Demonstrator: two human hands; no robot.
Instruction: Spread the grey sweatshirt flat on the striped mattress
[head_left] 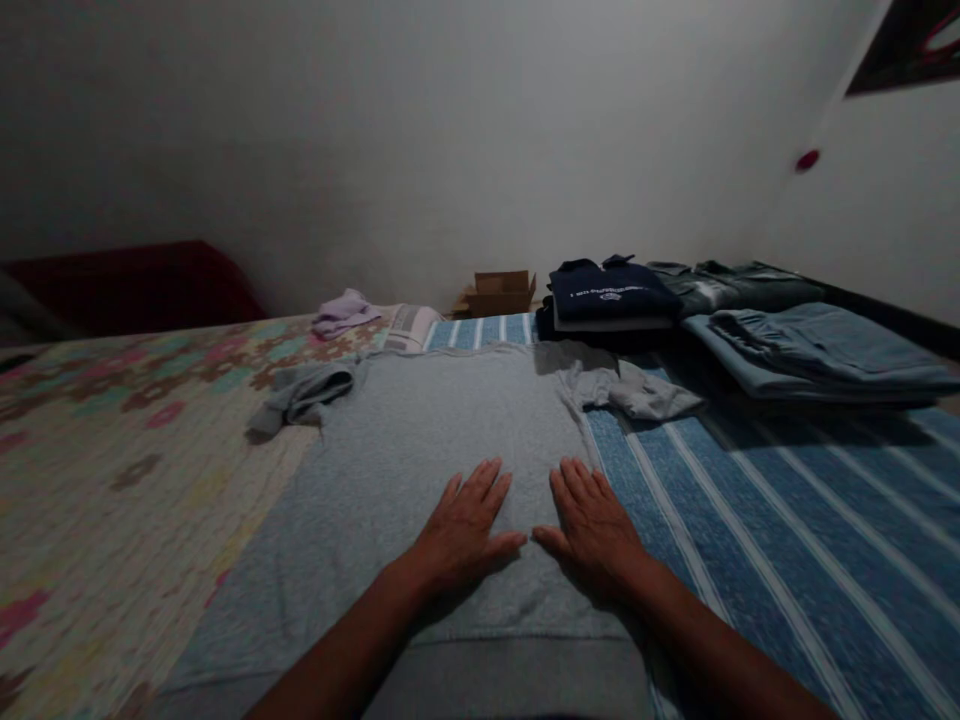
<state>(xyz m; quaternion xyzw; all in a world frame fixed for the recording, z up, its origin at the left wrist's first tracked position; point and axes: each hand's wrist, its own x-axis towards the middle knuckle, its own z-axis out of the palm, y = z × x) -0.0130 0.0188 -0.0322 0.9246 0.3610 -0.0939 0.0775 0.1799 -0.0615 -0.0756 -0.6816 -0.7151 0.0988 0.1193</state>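
A grey T-shirt (420,440) lies spread flat on the bed, its sleeves bunched at the far left and far right corners. My left hand (465,525) rests palm down on the shirt's lower middle, fingers stretched out. My right hand (592,520) lies flat beside it on the shirt, near its right edge, thumb tips almost touching. Neither hand holds anything.
A blue striped sheet (787,540) covers the bed's right side, a floral patterned cover (112,450) the left. Folded clothes are stacked at the back right: a navy shirt (611,290), dark garments (735,285), blue trousers (810,355). A lilac cloth (345,312) and a cardboard box (501,292) lie by the wall.
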